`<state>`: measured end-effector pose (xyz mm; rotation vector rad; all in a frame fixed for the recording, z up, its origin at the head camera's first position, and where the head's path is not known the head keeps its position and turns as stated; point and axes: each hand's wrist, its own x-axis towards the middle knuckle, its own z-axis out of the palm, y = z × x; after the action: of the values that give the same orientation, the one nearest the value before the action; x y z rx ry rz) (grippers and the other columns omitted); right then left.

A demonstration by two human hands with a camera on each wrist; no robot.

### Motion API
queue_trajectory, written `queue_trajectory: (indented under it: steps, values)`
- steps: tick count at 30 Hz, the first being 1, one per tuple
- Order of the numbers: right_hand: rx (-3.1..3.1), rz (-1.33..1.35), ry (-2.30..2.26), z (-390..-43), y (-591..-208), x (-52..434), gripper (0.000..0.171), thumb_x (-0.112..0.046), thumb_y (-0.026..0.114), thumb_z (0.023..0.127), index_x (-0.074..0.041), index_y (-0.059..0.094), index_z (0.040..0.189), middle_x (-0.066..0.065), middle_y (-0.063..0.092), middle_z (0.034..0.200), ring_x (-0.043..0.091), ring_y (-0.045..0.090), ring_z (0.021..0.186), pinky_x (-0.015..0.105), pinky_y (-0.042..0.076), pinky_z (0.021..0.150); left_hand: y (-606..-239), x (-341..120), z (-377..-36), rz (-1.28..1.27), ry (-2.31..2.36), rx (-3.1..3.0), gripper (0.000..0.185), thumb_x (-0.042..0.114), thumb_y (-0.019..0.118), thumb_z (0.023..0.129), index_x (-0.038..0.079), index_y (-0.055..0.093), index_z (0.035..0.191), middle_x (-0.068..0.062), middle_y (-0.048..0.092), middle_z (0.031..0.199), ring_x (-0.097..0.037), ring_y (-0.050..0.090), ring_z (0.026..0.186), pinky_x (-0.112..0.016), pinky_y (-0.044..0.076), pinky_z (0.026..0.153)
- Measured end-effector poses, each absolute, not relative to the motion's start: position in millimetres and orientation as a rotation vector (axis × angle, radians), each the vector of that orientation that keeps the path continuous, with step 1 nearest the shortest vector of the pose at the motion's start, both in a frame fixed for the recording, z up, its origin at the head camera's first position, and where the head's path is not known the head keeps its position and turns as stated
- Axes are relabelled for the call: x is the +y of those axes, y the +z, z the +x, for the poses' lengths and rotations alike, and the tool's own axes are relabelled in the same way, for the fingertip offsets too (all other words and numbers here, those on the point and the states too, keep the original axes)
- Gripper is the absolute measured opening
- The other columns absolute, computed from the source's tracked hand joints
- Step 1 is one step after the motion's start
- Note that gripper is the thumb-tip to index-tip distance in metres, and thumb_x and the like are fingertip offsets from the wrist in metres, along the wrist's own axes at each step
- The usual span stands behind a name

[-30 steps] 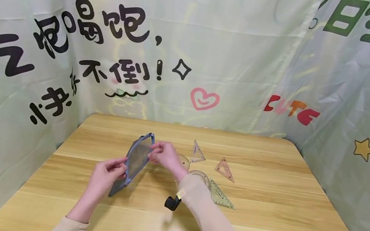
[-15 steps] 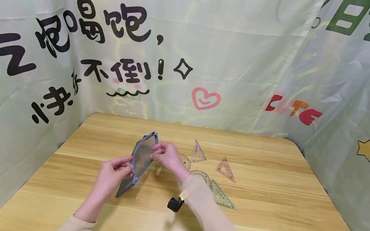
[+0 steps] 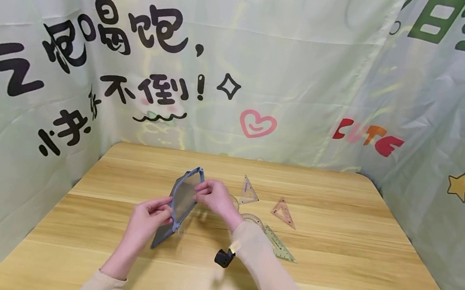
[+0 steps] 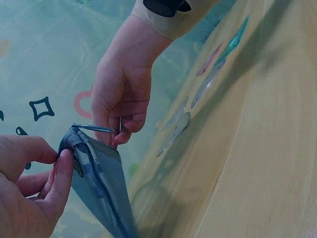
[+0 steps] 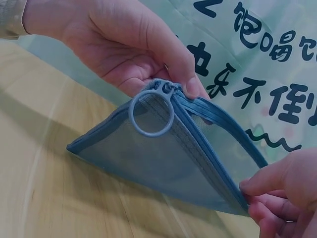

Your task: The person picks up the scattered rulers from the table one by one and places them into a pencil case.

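Observation:
A blue mesh zipper pouch is held tilted over the left half of the table, its blue edges parted along the zipper. My left hand pinches the near end of its edge; in the right wrist view this left hand is beside the ring-shaped zipper pull. My right hand pinches the pouch's far edge between thumb and fingers. In the left wrist view, the mesh pouch hangs between the left fingertips and the right hand behind it.
To the right on the wooden table lie a clear set square, a pink set square, a green set square and a protractor. A second protractor is partly behind my right hand. Printed cloth surrounds the table.
Both hands and the pouch have shifted slightly right, keeping their grip on its edges. The set squares and protractors have stayed in place.

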<state>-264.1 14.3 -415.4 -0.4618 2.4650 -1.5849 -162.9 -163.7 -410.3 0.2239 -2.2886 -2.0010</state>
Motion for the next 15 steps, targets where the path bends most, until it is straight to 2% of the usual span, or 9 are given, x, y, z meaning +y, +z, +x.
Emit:
queue_trajectory:
  steps: [7,15]
  values:
    - [2.510,-0.459,-1.573,-266,-416,20,0.037,-0.011,0.077,0.083,-0.002,0.068,0.118,0.011,0.072,0.102,0.016,0.064,0.084,0.022,0.055,0.070,-411,-164,-163,0.234,-1.998,-2.291,0.039,-0.003,0.063,0.090,-0.010,0.059,0.128,-0.002,0.065,0.088,0.000,0.064,0.071,-0.015,0.060,0.069]
    - [2.536,-0.503,-1.596,-267,-414,26,0.040,-0.010,0.078,0.082,-0.002,0.067,0.120,0.015,0.072,0.109,0.025,0.066,0.093,0.031,0.057,0.082,-411,-164,-163,0.237,-2.002,-2.300,0.039,-0.002,0.063,0.091,-0.009,0.059,0.129,-0.003,0.065,0.090,0.000,0.064,0.072,-0.016,0.060,0.070]
